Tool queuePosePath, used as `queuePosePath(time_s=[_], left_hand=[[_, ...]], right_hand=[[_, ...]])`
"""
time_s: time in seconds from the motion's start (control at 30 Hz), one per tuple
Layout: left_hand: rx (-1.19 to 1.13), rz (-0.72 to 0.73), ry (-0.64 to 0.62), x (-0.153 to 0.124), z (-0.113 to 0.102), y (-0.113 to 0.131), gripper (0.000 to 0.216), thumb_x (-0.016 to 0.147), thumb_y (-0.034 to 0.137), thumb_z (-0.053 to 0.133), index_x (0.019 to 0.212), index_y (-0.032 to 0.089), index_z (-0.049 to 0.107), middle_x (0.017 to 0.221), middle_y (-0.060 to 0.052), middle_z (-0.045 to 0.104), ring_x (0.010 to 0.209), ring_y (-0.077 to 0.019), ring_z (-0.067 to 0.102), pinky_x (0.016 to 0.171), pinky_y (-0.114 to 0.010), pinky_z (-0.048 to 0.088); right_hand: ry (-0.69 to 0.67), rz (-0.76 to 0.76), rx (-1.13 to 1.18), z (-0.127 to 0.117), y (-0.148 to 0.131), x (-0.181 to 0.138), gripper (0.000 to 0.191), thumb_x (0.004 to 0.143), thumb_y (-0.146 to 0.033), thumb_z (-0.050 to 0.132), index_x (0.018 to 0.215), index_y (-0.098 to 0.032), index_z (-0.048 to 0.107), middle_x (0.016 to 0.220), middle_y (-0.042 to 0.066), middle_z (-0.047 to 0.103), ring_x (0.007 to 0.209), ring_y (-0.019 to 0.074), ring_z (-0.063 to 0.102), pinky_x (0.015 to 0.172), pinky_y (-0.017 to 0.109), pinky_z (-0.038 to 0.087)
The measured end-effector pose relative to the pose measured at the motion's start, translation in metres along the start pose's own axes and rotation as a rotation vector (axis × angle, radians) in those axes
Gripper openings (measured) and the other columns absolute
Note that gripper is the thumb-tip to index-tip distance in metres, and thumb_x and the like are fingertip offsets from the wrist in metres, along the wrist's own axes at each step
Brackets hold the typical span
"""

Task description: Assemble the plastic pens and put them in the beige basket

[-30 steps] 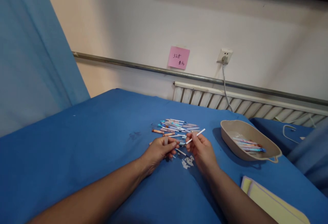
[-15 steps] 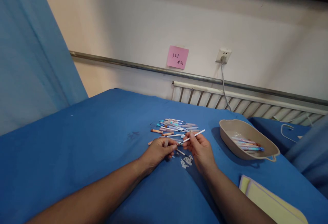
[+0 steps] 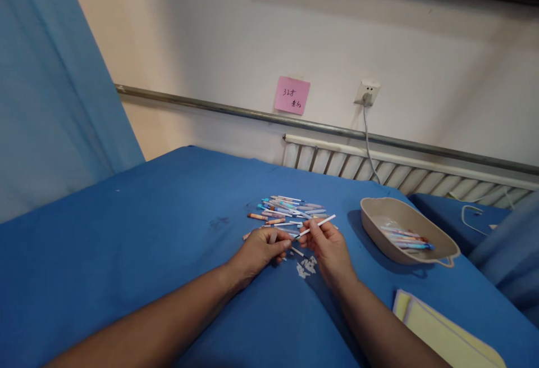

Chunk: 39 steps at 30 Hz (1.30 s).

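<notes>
My left hand (image 3: 260, 250) rests on the blue cloth with its fingers pinched round a small pen barrel whose end sticks out past my wrist. My right hand (image 3: 327, 247) pinches a thin white refill (image 3: 316, 226) that slants up to the right, its lower tip meeting the left fingers. Just beyond both hands lies a pile of several coloured pens (image 3: 286, 210). Small white caps (image 3: 306, 266) lie scattered between my wrists.
A beige tray (image 3: 379, 233) with several pens in it stands to the right. A yellow pad (image 3: 442, 331) lies at the near right. A radiator, a wall socket with a cable and a pink note are behind the blue-covered table (image 3: 147, 233).
Both hands have stayed almost in place; the white refill's lower tip has drawn closer to the left fingers.
</notes>
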<state>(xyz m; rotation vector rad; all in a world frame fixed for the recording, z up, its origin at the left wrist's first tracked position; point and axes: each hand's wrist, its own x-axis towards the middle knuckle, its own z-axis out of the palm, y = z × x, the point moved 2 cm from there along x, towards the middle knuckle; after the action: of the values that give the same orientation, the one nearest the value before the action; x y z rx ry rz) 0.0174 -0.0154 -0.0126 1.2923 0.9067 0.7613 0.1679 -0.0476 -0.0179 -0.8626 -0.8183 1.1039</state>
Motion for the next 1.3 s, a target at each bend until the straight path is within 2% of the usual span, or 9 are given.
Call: queuePosePath(time_s=[0.37, 0.57, 0.73, 0.93, 1.03, 1.17, 1.3], left_hand=[[0.031, -0.045, -0.05, 0.0, 0.0, 0.002, 0.036, 0.071, 0.048, 0.065, 0.068, 0.013, 0.06, 0.049, 0.002, 0.055, 0.041, -0.0077, 0.047, 0.043, -0.019, 0.034], [-0.086, -0.101, -0.143, -0.001, 0.0, -0.002, 0.039, 0.068, 0.05, 0.068, 0.068, 0.012, 0.059, 0.047, 0.003, 0.052, 0.04, -0.0072, 0.045, 0.043, -0.019, 0.033], [-0.207, -0.141, -0.18, -0.001, -0.002, -0.002, 0.039, 0.067, 0.048, 0.071, 0.07, 0.012, 0.059, 0.051, 0.003, 0.053, 0.041, -0.0061, 0.044, 0.043, -0.018, 0.032], [-0.37, -0.267, -0.109, -0.004, -0.001, 0.002, 0.034, 0.063, 0.037, 0.078, 0.078, 0.014, 0.059, 0.062, 0.003, 0.058, 0.043, -0.0032, 0.043, 0.043, -0.017, 0.029], [-0.451, -0.295, -0.153, -0.006, 0.0, 0.005, 0.03, 0.068, 0.032, 0.076, 0.085, 0.014, 0.06, 0.063, 0.003, 0.058, 0.042, -0.0019, 0.041, 0.042, -0.016, 0.028], [-0.519, -0.332, -0.202, -0.007, 0.0, 0.006, 0.026, 0.074, 0.031, 0.072, 0.089, 0.014, 0.061, 0.065, 0.002, 0.058, 0.042, -0.0016, 0.041, 0.042, -0.014, 0.029], [-0.533, -0.366, -0.231, -0.008, 0.0, 0.006, 0.023, 0.077, 0.032, 0.068, 0.09, 0.014, 0.061, 0.067, 0.001, 0.057, 0.043, -0.002, 0.042, 0.042, -0.014, 0.03]], right_hand=[[-0.01, -0.014, -0.207, -0.002, 0.011, -0.002, 0.034, 0.073, -0.047, 0.067, 0.079, -0.014, 0.07, 0.058, 0.001, 0.062, 0.054, 0.0138, 0.055, 0.056, 0.027, 0.043], [-0.044, 0.012, -0.238, 0.001, 0.008, -0.003, 0.039, 0.07, -0.051, 0.067, 0.078, -0.014, 0.071, 0.056, 0.003, 0.063, 0.053, 0.0143, 0.055, 0.054, 0.026, 0.043], [-0.08, -0.015, -0.339, 0.004, 0.006, -0.004, 0.04, 0.074, -0.054, 0.062, 0.078, -0.014, 0.071, 0.052, 0.002, 0.062, 0.046, 0.0129, 0.053, 0.047, 0.024, 0.041], [-0.108, -0.076, -0.379, 0.005, 0.006, -0.006, 0.036, 0.074, -0.049, 0.064, 0.083, -0.015, 0.07, 0.06, 0.003, 0.065, 0.048, 0.0136, 0.056, 0.044, 0.024, 0.041], [-0.13, -0.079, -0.368, 0.005, 0.005, -0.007, 0.037, 0.075, -0.049, 0.063, 0.085, -0.015, 0.071, 0.062, 0.003, 0.066, 0.048, 0.0131, 0.056, 0.044, 0.023, 0.04], [-0.124, -0.05, -0.298, 0.006, 0.004, -0.007, 0.037, 0.073, -0.049, 0.065, 0.085, -0.014, 0.071, 0.054, 0.001, 0.062, 0.046, 0.0122, 0.055, 0.045, 0.023, 0.039], [-0.08, 0.003, -0.181, 0.007, 0.006, -0.007, 0.036, 0.072, -0.049, 0.067, 0.082, -0.014, 0.069, 0.052, 0.0, 0.06, 0.044, 0.0106, 0.051, 0.044, 0.021, 0.038]])
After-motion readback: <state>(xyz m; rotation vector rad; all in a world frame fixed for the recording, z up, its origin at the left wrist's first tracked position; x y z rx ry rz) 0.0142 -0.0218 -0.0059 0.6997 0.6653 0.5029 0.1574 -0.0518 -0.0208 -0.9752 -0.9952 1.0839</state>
